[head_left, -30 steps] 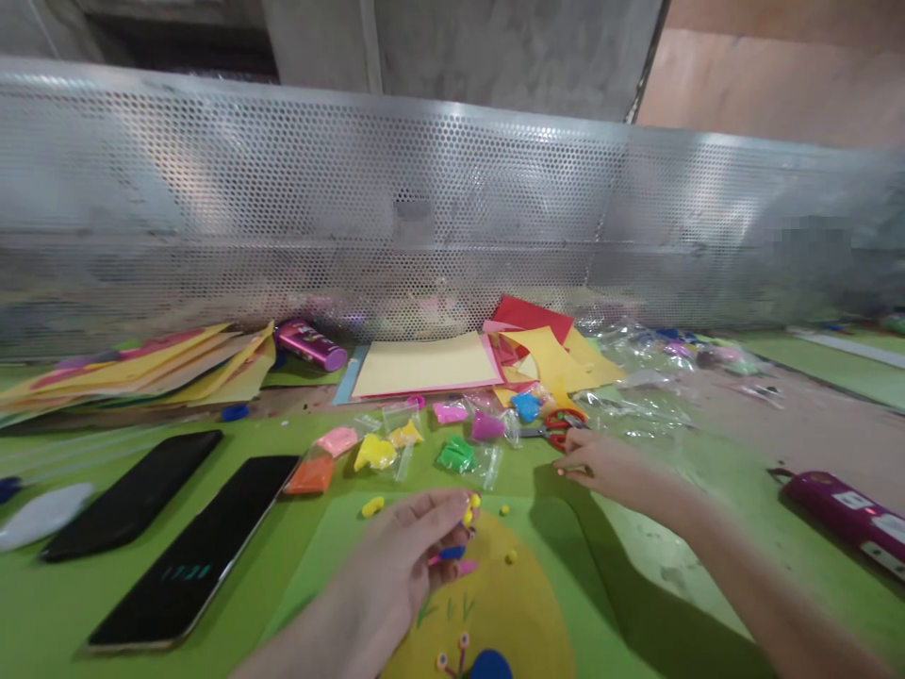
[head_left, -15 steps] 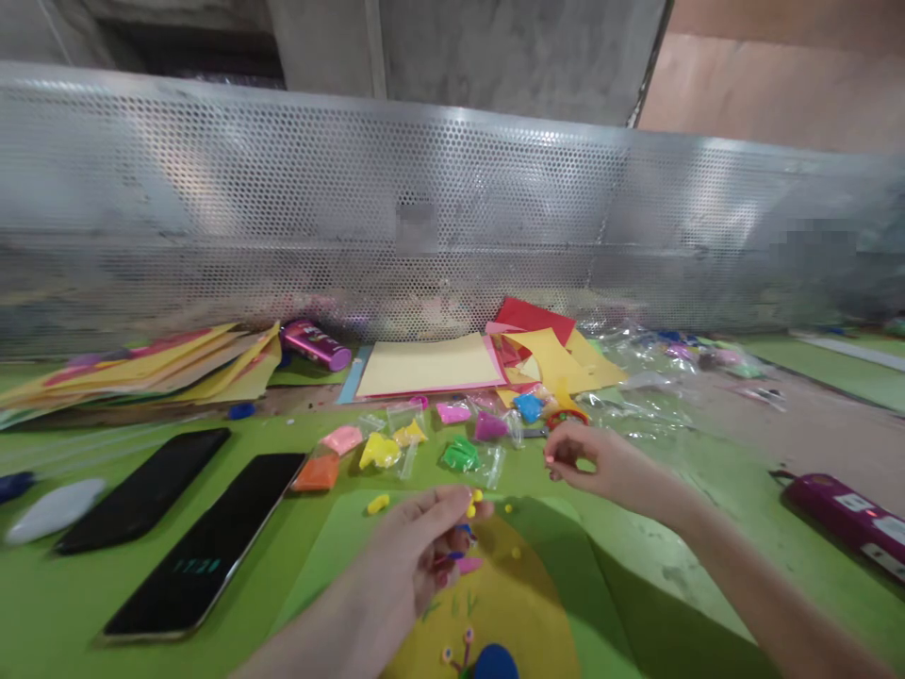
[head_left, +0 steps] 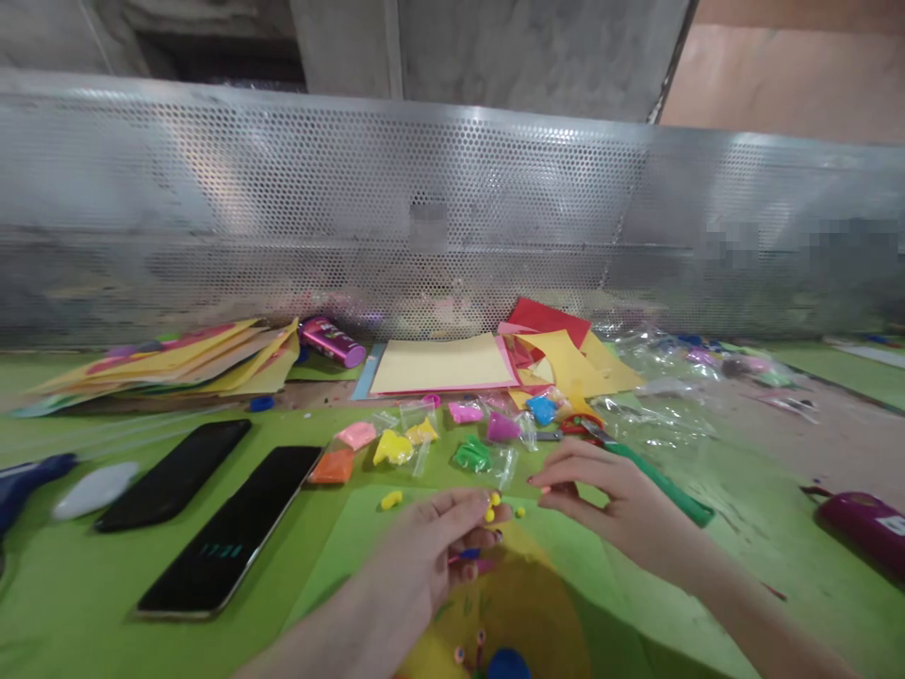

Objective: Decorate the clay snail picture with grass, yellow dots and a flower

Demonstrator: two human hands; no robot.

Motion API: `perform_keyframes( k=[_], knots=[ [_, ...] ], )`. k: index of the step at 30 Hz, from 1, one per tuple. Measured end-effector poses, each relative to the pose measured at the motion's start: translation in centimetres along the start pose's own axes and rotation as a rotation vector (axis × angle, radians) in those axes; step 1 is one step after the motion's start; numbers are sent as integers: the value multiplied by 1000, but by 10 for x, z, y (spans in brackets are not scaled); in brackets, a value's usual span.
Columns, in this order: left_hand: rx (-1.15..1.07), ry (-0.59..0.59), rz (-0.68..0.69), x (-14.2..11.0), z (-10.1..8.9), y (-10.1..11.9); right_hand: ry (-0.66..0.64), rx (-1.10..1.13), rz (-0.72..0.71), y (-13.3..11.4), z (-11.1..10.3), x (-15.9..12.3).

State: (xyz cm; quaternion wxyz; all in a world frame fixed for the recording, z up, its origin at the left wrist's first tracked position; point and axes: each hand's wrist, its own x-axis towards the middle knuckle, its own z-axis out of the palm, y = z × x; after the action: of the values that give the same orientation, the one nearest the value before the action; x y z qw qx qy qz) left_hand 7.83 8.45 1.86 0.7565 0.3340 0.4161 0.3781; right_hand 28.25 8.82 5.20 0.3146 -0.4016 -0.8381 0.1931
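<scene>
My left hand (head_left: 428, 542), fingers closed in a pinch, holds small yellow clay balls (head_left: 492, 505) at its fingertips. Blue and pink pieces (head_left: 485, 566) show by its lower fingers; I cannot tell whether it grips them. Facing it, my right hand (head_left: 615, 486) is pinched around a tiny orange-pink bit (head_left: 545, 490), too small to name. Both are above a light green sheet (head_left: 339, 556) bearing a mustard-yellow round (head_left: 537, 604), with a blue disc (head_left: 508, 664) and two small stalks. A yellow ball (head_left: 521, 512) and a yellow clay lump (head_left: 391, 500) lie close by.
Bagged clay (head_left: 472, 455) in several colours lies beyond my hands. Red-handled scissors (head_left: 581, 423) and a green-handled tool (head_left: 665, 481) are behind my right hand. Two phones (head_left: 230, 538) lie left, a maroon device (head_left: 863, 533) right. Paper stacks (head_left: 445, 366) and a perforated metal panel (head_left: 438, 207) stand behind.
My right hand has drawn back from the scissors toward my left hand, uncovering the green-handled tool. My left hand keeps its pinch. The whole view has shifted slightly, and a dark blue tool shows more at left.
</scene>
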Motion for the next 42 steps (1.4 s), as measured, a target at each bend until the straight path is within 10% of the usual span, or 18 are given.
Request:
perform_keyframes(
  k=[20,42],
  knots=[
    [-172,-126,-36,-2,-2,-6,268,-135,-342,-16,39,-8],
    [-203,-154,-58,-8,1,-9,309,-222,-380,-15,39,-5]
  ],
)
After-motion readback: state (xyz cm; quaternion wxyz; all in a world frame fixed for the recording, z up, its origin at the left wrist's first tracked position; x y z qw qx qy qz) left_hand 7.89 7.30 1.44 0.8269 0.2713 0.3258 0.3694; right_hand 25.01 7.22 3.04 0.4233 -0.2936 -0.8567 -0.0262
